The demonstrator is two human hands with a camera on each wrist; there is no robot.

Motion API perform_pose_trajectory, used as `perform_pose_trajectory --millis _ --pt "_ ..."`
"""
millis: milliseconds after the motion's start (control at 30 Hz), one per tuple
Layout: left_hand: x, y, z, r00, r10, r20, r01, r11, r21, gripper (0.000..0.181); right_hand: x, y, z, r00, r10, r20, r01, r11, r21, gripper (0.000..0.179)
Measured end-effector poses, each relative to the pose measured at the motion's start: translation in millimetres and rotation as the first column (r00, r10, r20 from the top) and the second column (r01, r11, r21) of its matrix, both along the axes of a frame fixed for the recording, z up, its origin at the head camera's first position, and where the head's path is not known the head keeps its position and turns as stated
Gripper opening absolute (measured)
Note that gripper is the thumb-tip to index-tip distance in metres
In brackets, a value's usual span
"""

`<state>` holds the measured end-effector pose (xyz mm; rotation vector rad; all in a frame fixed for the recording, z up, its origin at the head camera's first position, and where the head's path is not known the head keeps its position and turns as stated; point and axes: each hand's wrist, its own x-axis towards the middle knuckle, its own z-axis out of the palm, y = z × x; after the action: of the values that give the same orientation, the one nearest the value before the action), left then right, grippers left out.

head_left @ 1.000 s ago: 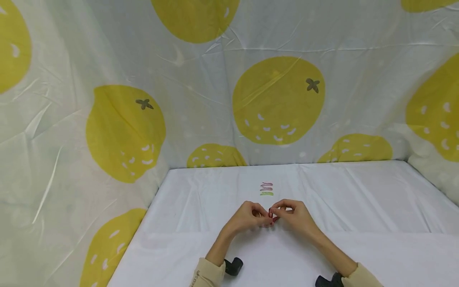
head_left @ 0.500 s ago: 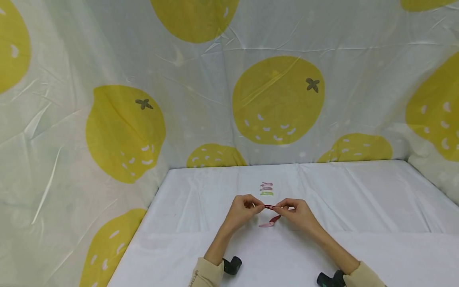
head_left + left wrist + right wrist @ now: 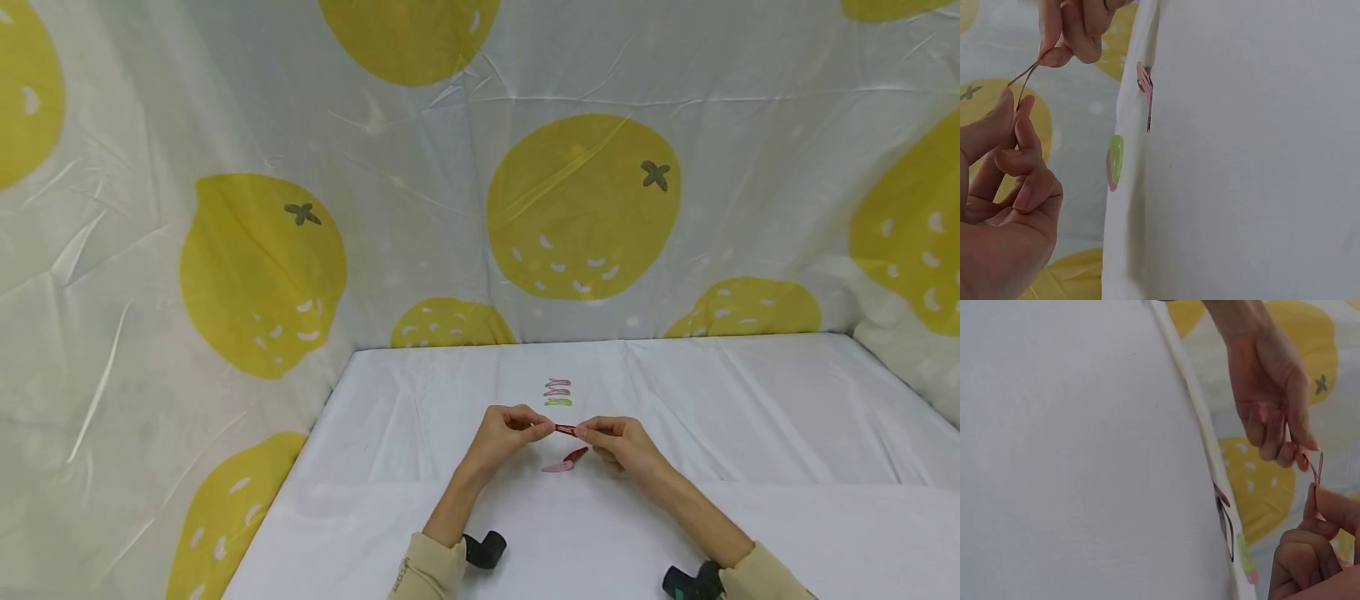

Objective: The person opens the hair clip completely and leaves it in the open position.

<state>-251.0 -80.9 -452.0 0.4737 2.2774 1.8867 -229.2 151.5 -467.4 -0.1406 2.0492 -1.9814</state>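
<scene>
Between my two hands is a dark red snap hair clip (image 3: 566, 430), held up above the white table. My left hand (image 3: 504, 437) pinches one end with thumb and fingertips. The opposite end is pinched by my right hand (image 3: 633, 454). In the left wrist view the clip's two arms (image 3: 1027, 78) spread apart toward my left fingers and join at my right fingertips. Just below on the cloth lie a pink hair clip (image 3: 557, 467) and another dark red clip (image 3: 577, 455), overlapping at their ends.
Farther back on the white table (image 3: 420, 400), a green clip (image 3: 558, 402) lies in a short column with pinkish clips (image 3: 557, 392) behind it. A lemon-print curtain (image 3: 420, 208) hangs behind and to the left. Black wrist cameras (image 3: 486, 550) sit at both sleeves.
The held red clip has been raised off the low spot near the pink clip and turned from upright to sideways. My left hand moved slightly left and up, uncovering the pair of clips below.
</scene>
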Motion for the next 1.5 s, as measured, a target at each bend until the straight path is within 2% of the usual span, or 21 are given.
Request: perform_pose_trajectory --millis 133,267,367,500,600,700,833,933,1200,1367,1500 --pt "-0.7 0.1 0.5 0.998 -0.008 -0.070 0.007 1.000 -0.021 0.013 -1.1 2 0.2 0.997 0.040 0.072 -0.037 0.998 -0.045 0.025" --pt "-0.7 1.3 0.6 0.991 0.004 -0.137 -0.008 1.000 -0.026 0.012 -2.6 4 -1.6 0.991 0.082 0.105 -0.075 0.995 -0.069 0.024" --pt "-0.6 2.8 0.3 0.986 0.023 -0.167 -0.029 0.999 -0.032 0.011 -2.6 4 -2.6 0.991 0.077 0.106 -0.069 0.995 -0.069 0.029" --pt "0.3 4.4 0.7 0.982 0.052 -0.181 -0.062 0.997 -0.049 0.009 -0.6 2 -2.3 0.996 0.022 0.087 -0.018 0.999 -0.046 0.038" --pt "1.0 5.0 1.0 0.982 0.063 -0.179 -0.072 0.996 -0.045 0.009 1.2 -1 -2.3 0.998 -0.046 0.050 0.045 0.999 0.014 0.043" --pt "1.3 5.3 0.9 0.982 0.069 -0.175 -0.077 0.996 -0.038 0.009 2.8 -3 -2.2 0.995 -0.095 -0.039 0.099 0.990 0.099 0.040" --pt "1.6 5.1 1.1 0.982 0.078 -0.170 -0.086 0.995 -0.041 0.009 3.2 -5 -3.5 0.976 -0.128 -0.177 0.159 0.972 0.173 0.030" --pt "1.2 4.8 0.8 0.982 0.078 -0.170 -0.087 0.995 -0.042 0.009 2.7 -5 -4.8 0.962 -0.143 -0.231 0.188 0.964 0.189 0.026" --pt "-0.7 6.6 -1.4 0.983 0.070 -0.171 -0.082 0.994 -0.065 0.008 1.8 -5 -3.9 0.937 -0.161 -0.309 0.237 0.944 0.228 0.024" --pt "-3.6 7.7 -3.8 0.987 0.069 -0.146 -0.083 0.992 -0.091 0.008 -1.3 -4 -3.9 0.938 -0.147 -0.315 0.234 0.937 0.260 0.020" --pt "-10.0 8.8 -4.8 0.988 0.057 -0.143 -0.073 0.991 -0.113 0.010 -6.7 -4 -4.8 0.940 -0.133 -0.313 0.229 0.928 0.295 0.014"
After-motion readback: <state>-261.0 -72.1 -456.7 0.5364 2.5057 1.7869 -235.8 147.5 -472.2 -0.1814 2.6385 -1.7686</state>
